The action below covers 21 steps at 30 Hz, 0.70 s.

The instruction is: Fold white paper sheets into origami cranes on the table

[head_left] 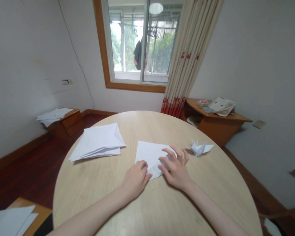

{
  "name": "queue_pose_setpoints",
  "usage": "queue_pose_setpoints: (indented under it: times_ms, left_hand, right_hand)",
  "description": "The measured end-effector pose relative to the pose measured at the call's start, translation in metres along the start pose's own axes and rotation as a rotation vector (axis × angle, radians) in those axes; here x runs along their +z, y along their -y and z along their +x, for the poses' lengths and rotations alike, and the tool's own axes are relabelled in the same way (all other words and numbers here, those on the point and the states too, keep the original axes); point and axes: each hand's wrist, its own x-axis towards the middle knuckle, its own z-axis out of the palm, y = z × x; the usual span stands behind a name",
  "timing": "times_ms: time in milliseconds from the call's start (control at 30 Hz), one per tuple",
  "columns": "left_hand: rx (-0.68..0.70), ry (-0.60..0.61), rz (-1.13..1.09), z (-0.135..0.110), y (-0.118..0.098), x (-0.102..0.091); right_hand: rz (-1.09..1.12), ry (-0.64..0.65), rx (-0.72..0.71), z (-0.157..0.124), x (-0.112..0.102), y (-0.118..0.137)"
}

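Observation:
A white sheet of paper [149, 152] with a folded lower edge lies on the round table, partly covered by both hands. My left hand [135, 178] is closed at the paper's lower left edge, fingers curled and thumb against the bottom corner. Spread over the right side of the same sheet, my right hand [175, 167] is open, its fingertips on or just above the paper; contact is hard to make out. To its right stands a folded paper crane [198, 148], apart from the hand.
A stack of white paper [100, 141] rests on the left of the round wooden table [157, 209]. Further back are a small cabinet [72, 124] with papers and a corner desk [218, 127] holding a cloth bag [222, 106]. More sheets [9, 219] lie at lower left.

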Motion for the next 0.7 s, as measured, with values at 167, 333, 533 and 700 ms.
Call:
queue_pose_setpoints:
  times_ms: [167, 333, 533, 700]
  left_hand:
    - [0.024, -0.020, 0.007, -0.003, -0.003, 0.002]
    - [0.100, -0.035, 0.027, -0.004, -0.006, 0.000]
    - [0.125, 0.035, -0.005, -0.003, -0.007, -0.006]
    - [0.197, 0.087, -0.046, -0.003, 0.002, -0.010]
  right_hand:
    - [0.002, 0.018, -0.013, 0.001, 0.000, 0.002]
    - [-0.018, 0.042, -0.014, 0.002, 0.000, 0.003]
    - [-0.034, 0.032, -0.063, 0.001, 0.002, 0.001]
    - [-0.038, 0.029, -0.090, 0.001, 0.003, 0.001]
